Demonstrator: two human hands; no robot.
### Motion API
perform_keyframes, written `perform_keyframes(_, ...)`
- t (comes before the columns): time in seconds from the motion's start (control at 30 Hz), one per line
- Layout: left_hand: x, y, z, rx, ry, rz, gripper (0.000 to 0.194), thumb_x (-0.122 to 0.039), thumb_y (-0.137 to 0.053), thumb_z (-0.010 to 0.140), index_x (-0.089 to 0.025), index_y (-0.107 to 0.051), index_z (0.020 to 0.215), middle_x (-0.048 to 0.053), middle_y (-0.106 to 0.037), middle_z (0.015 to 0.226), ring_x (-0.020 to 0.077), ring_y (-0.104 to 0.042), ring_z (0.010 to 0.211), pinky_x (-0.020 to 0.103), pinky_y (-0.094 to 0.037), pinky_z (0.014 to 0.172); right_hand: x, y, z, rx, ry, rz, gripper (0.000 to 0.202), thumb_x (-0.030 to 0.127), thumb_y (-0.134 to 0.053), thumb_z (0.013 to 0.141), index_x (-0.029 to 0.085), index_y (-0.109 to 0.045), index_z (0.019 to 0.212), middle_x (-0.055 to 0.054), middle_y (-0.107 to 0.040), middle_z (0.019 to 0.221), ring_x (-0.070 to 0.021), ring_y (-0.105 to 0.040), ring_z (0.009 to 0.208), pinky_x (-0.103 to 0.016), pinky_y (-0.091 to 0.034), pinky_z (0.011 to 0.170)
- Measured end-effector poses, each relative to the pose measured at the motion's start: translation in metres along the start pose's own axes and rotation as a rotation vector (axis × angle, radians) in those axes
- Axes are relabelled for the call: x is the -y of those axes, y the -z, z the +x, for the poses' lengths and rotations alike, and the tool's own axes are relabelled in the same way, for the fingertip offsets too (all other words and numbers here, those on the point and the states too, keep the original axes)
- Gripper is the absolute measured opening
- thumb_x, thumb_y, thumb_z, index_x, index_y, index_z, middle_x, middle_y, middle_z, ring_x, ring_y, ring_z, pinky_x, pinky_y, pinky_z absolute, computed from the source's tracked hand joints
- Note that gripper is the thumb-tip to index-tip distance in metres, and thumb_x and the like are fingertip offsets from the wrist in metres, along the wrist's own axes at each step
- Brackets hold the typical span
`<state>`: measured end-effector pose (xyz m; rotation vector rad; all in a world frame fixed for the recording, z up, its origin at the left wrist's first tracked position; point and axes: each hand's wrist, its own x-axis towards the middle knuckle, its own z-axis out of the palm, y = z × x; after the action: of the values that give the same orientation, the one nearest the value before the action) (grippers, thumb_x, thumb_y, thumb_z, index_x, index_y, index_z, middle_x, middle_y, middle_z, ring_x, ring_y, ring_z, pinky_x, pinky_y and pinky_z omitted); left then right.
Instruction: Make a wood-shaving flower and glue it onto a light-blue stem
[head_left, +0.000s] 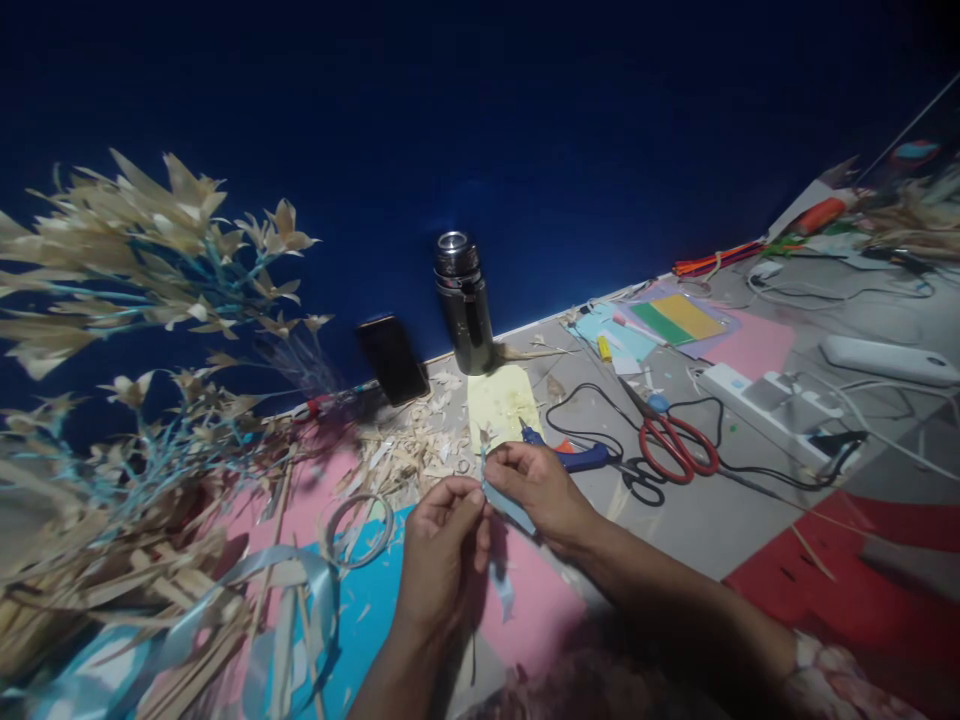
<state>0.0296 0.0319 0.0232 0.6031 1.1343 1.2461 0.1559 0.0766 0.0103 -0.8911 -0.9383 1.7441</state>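
My left hand [442, 530] and my right hand [536, 485] meet at the fingertips, both closed in a pinch. Between them stands a thin stem [484, 460], its lower part hidden by the fingers of my left hand. A strip of light-blue ribbon [511, 508] runs under my right hand from its thumb and finger. Below the hands dangles a loose ribbon end [501, 590]. Just beyond my right hand lies a blue glue gun [581, 458], its nozzle over a yellow card [499, 395].
A dark flask [466, 315] and a phone [391, 360] stand against the blue wall. Red-handled scissors [675, 448], black-handled scissors [643, 482] and a power strip [772, 405] lie rightward. Leftward are dried-husk flowers [202, 260], a tape roll [360, 530], husk scraps [397, 455] and loose ribbon [322, 600].
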Motion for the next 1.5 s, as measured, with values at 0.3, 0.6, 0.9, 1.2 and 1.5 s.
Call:
perform_keyframes(0.3,-0.001,-0.006,-0.001,-0.067,-0.043,0.054,0.021,-0.027,-0.081,0.068,-0.016,-0.064,0.071,-0.002,-0.062,0.048,0.0116,-0.055,0.040,0.021,-0.046,0.043,-0.003,0.002,-0.001,-0.010,0.048,-0.046,0.035,0.046,-0.082,0.073,0.016,-0.064,0.075,0.002,-0.061,0.065,-0.0114,-0.054,0.057,-0.024,-0.043,0.057)
perform_keyframes(0.6,0.007,-0.001,-0.001,-0.226,-0.309,0.308,0.017,-0.028,-0.081,0.072,-0.019,-0.070,0.081,-0.002,-0.066,0.059,0.0144,-0.063,0.054,0.023,-0.051,0.054,-0.004,-0.003,-0.003,-0.056,-0.023,-0.078,0.033,0.046,-0.078,0.077,0.017,-0.063,0.080,0.003,-0.060,0.060,-0.0103,-0.052,0.046,-0.021,-0.040,0.044)
perform_keyframes(0.9,-0.008,0.002,-0.001,0.093,0.135,0.024,0.029,-0.031,-0.089,0.061,-0.014,-0.066,0.068,0.001,-0.066,0.054,0.0143,-0.060,0.042,0.026,-0.051,0.045,0.003,0.009,0.001,-0.010,0.121,-0.074,0.027,0.039,-0.081,0.075,0.017,-0.066,0.077,0.002,-0.060,0.069,-0.0110,-0.050,0.062,-0.022,-0.040,0.057)
perform_keyframes(1.2,-0.002,-0.004,-0.002,-0.020,0.023,0.059,0.019,-0.026,-0.083,0.064,-0.016,-0.067,0.062,0.002,-0.066,0.051,0.0166,-0.060,0.046,0.030,-0.052,0.050,0.010,0.005,-0.002,-0.013,0.069,-0.159,0.029,0.043,-0.078,0.077,0.018,-0.063,0.072,0.003,-0.056,0.065,-0.0112,-0.046,0.058,-0.023,-0.037,0.056)
perform_keyframes(1.5,0.005,0.000,-0.003,-0.248,-0.477,0.678,0.015,-0.022,-0.074,0.073,-0.021,-0.068,0.060,0.001,-0.063,0.059,0.0160,-0.056,0.058,0.025,-0.044,0.058,0.013,0.004,-0.003,-0.005,0.141,-0.355,0.020,0.037,-0.069,0.082,0.017,-0.067,0.076,0.001,-0.061,0.071,-0.0143,-0.053,0.068,-0.026,-0.042,0.065)
